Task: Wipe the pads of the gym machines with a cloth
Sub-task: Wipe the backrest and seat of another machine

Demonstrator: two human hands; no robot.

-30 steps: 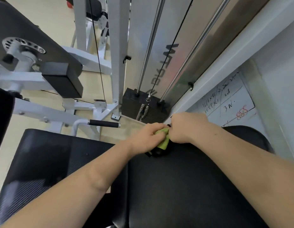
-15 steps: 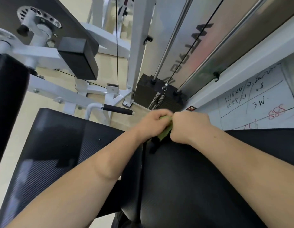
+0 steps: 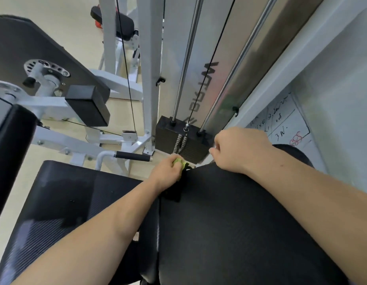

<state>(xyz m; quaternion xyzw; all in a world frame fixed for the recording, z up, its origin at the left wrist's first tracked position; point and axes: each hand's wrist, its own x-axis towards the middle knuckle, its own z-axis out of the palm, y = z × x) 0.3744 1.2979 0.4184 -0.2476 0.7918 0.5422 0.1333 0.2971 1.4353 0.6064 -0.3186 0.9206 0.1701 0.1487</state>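
- Two bare forearms reach across the black pad (image 3: 240,223) to its far edge.
- Right hand (image 3: 238,149) hovers there, its grip curled into a fist.
- Left hand (image 3: 168,169) pinches the green cloth (image 3: 179,161), bunched at its fingertips against the pad's edge.

A gym: a black stacked-plate weight block (image 3: 178,138) on chrome guide rods (image 3: 185,58), white steel machine frames (image 3: 149,75) beside it, black padded seats (image 3: 230,223) before it.
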